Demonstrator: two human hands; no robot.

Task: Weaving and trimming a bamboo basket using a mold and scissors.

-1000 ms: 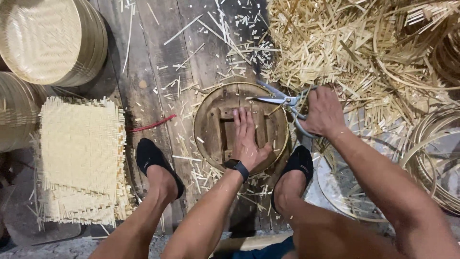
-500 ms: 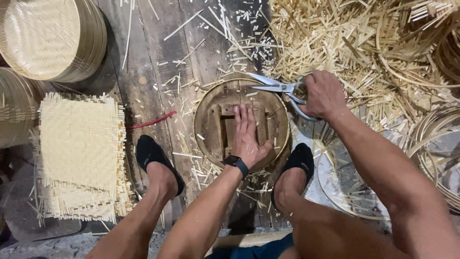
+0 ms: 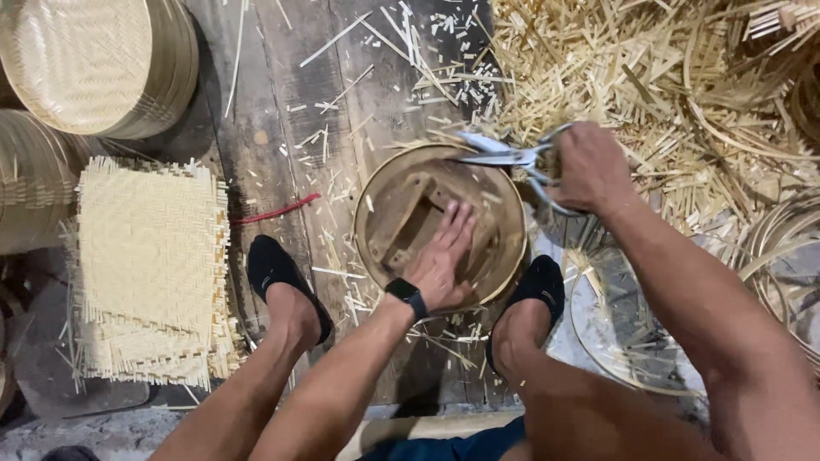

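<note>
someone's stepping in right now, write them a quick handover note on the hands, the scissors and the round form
Left hand: flat on the round wooden form, pressing it down on the plank floor between both feet.
Right hand: grip closed on the handles of the scissors, blades at the form's far rim, where bamboo strip ends stick out.
Around: stack of square woven mats on the left, finished round woven trays top left, heap of bamboo offcuts top right, bamboo hoops on the right.
Done: many trimmed ends already lie on the floor.
Left: how much of the rim remains untrimmed cannot be told; the near side is hidden by the left hand.
</note>
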